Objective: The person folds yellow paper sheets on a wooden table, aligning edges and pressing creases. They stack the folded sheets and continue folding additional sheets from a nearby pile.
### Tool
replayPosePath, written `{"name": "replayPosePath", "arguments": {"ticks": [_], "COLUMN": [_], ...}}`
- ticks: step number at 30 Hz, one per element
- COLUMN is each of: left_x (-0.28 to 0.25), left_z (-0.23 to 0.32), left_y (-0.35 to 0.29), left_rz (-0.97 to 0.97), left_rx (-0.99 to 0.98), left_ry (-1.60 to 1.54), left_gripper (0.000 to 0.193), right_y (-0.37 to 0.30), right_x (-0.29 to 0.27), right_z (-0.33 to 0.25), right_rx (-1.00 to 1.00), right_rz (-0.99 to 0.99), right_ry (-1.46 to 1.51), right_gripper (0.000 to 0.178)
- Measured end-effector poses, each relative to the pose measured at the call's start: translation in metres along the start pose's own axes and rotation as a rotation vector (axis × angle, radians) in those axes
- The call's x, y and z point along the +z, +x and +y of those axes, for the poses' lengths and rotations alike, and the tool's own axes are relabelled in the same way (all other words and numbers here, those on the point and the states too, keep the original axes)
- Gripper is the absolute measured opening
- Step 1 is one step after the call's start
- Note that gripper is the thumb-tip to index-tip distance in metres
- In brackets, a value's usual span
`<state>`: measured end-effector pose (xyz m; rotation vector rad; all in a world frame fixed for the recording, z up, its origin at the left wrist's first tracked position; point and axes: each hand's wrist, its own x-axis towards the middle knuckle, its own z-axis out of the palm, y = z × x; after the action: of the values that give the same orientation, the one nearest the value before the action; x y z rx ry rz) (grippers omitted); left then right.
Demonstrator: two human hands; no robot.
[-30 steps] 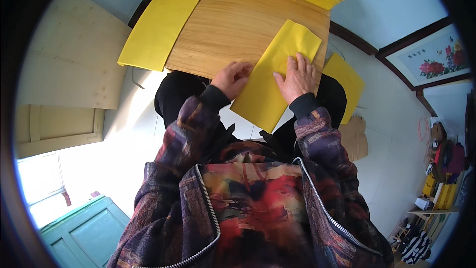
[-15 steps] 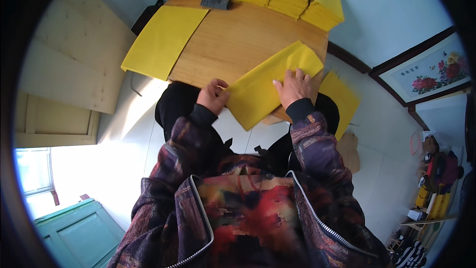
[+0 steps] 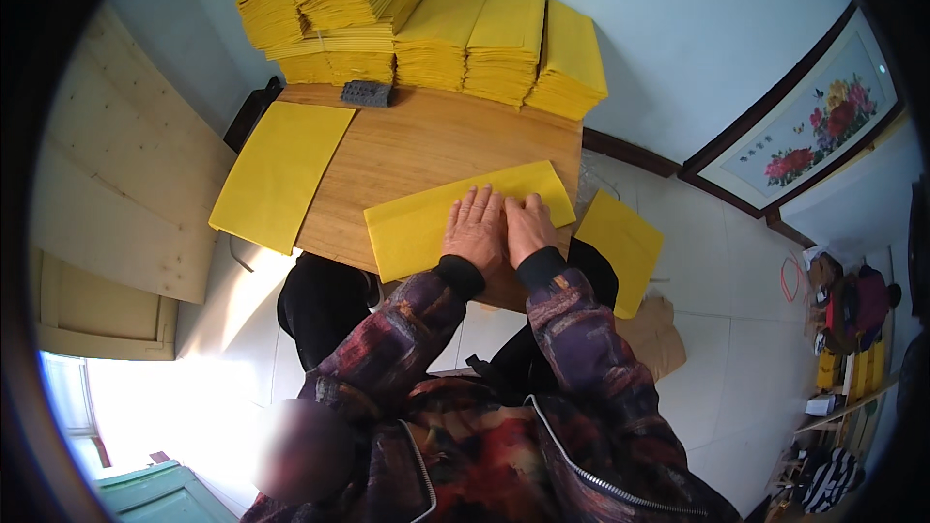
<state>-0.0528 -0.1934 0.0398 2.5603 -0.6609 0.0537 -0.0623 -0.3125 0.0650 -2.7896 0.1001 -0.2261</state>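
Observation:
A folded yellow sheet (image 3: pixel 412 232), long and narrow, lies slantwise on the near right of the wooden table (image 3: pixel 407 150). My left hand (image 3: pixel 476 230) presses flat on its middle, fingers stretched out and close together. Right beside it, almost touching, my right hand (image 3: pixel 532 229) bears down on the same sheet with its fingers a little bent. Neither hand grips the sheet. At the table's left side another yellow sheet (image 3: pixel 281 169) lies flat, its near end at the table edge.
Tall stacks of yellow folded sheets (image 3: pixel 441 34) line the table's far edge. A dark grey block (image 3: pixel 367 94) sits before them. More yellow sheet (image 3: pixel 622 247) is at my right leg, near brown paper (image 3: pixel 654 339) on the floor. A framed flower picture (image 3: pixel 809 126) stands at right.
My left hand has moved right from the sheet's left end onto its middle, next to my right hand. The sheet now lies flatter on the table and less steeply slanted. The view has shifted.

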Motion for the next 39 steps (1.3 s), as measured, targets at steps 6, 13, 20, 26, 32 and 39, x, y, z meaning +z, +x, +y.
{"name": "replayPosePath", "arguments": {"ticks": [6, 13, 20, 26, 32, 39], "left_x": [-0.002, -0.007, -0.014, -0.009, -0.026, -0.044], "left_z": [-0.04, -0.054, -0.053, -0.056, -0.079, -0.107], "left_y": [-0.001, -0.003, -0.001, -0.002, -0.016, -0.038], "left_rz": [0.03, 0.013, -0.099, -0.028, -0.016, -0.019], "left_rx": [-0.124, -0.161, -0.118, -0.137, -0.172, -0.321], "left_ry": [0.156, 0.251, 0.349, 0.288, 0.289, 0.336], "left_gripper": [0.057, 0.061, 0.063, 0.06, 0.064, 0.067], "right_y": [-0.002, 0.008, 0.043, 0.045, 0.056, 0.058], "right_x": [0.002, 0.001, 0.055, 0.058, 0.035, 0.025], "right_z": [0.009, -0.007, -0.047, 0.006, 0.05, 0.06], "right_rx": [0.002, -0.145, -0.304, -0.368, -0.251, -0.136], "right_rz": [-0.009, 0.127, 0.022, 0.094, -0.086, -0.142], "right_ry": [0.094, 0.149, 0.345, 0.135, -0.045, -0.105], "right_gripper": [0.027, 0.02, 0.047, 0.058, 0.07, 0.074]}}
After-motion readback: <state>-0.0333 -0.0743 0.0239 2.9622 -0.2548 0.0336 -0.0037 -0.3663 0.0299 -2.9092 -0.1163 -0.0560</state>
